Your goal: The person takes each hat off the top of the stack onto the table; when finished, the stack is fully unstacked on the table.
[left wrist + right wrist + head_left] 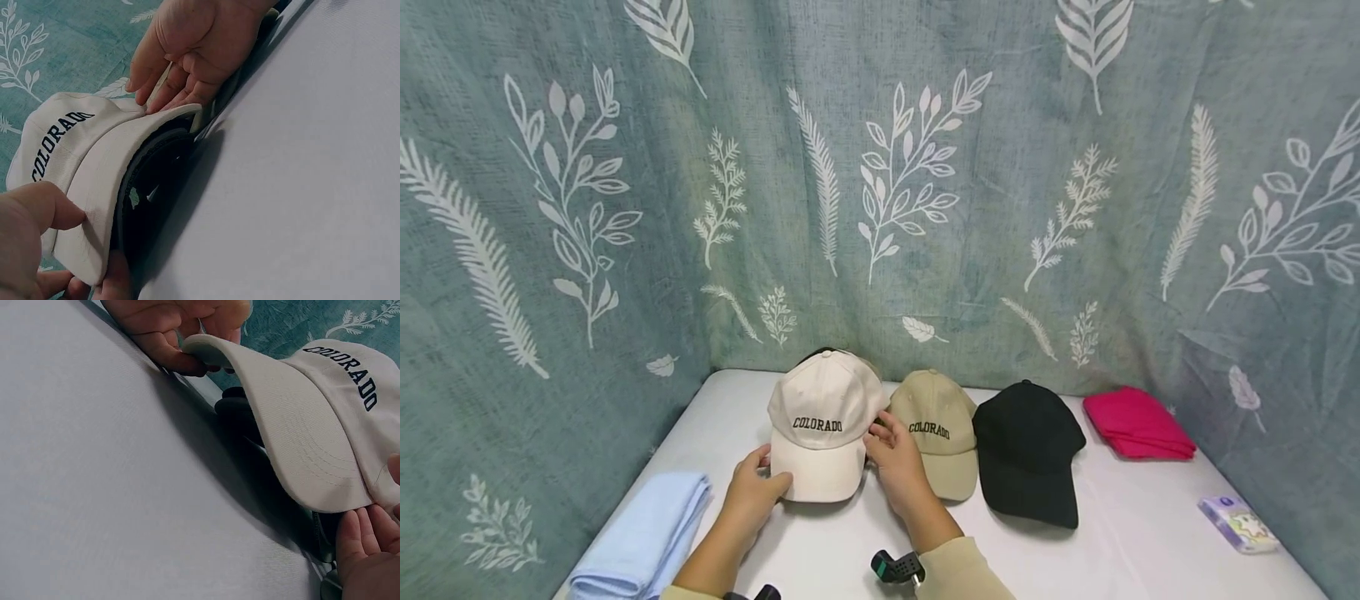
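A cream baseball cap (827, 404) lettered COLORADO faces me at the back of the table, its brim forward and down. My left hand (756, 487) pinches one side of the brim, thumb on top and fingers underneath, as the left wrist view shows. At the cap's other side, my right hand (897, 458) holds the edge where brim meets crown; its fingertips (362, 528) lie at the brim's corner. Something dark shows behind the crown and beneath the brim, its kind unclear. Right of it stand a khaki COLORADO cap (934, 417) and a black cap (1026, 442).
A folded light-blue cloth (640, 533) lies at the table's left edge. Towards the right are a folded red cloth (1135, 423) and a small purple-and-white packet (1238, 525). A patterned green curtain (955, 317) rises behind the white table (1120, 550).
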The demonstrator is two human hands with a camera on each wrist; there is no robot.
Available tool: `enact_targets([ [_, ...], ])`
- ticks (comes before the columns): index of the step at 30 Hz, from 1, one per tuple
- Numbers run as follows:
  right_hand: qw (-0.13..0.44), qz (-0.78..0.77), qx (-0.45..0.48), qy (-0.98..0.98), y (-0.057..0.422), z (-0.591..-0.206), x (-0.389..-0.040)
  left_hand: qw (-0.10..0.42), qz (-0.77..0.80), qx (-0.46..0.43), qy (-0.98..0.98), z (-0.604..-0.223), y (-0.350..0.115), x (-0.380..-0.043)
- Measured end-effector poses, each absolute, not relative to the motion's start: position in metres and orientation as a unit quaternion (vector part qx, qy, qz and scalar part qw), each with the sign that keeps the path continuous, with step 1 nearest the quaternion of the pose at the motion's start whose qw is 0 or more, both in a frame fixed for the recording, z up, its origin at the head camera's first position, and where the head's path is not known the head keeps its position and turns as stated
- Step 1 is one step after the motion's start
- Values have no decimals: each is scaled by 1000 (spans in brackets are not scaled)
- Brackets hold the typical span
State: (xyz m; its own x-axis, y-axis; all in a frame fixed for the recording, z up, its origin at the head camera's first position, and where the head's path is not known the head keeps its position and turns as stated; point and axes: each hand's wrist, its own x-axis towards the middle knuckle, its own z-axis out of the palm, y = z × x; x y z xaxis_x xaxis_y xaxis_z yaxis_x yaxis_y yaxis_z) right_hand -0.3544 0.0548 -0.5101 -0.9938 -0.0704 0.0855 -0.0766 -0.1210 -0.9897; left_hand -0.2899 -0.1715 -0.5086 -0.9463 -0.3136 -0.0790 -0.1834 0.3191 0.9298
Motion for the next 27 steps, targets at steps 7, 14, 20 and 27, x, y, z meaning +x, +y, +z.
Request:
enact_targets([
  [7,1,744,55,-666,56,-508,-351,60,-568,152,-807,-507,-173,-289],
  [14,12,746,53,-664,56,-509,-350,59,-567,159,-806,-501,-173,-285],
  [20,23,751,54,-658,57,-507,-346,52,-587,140,-796,-499,-174,-282],
  [27,37,729,61,-680,61,-507,-342,41,-607,127,-783,-500,-175,-281],
])
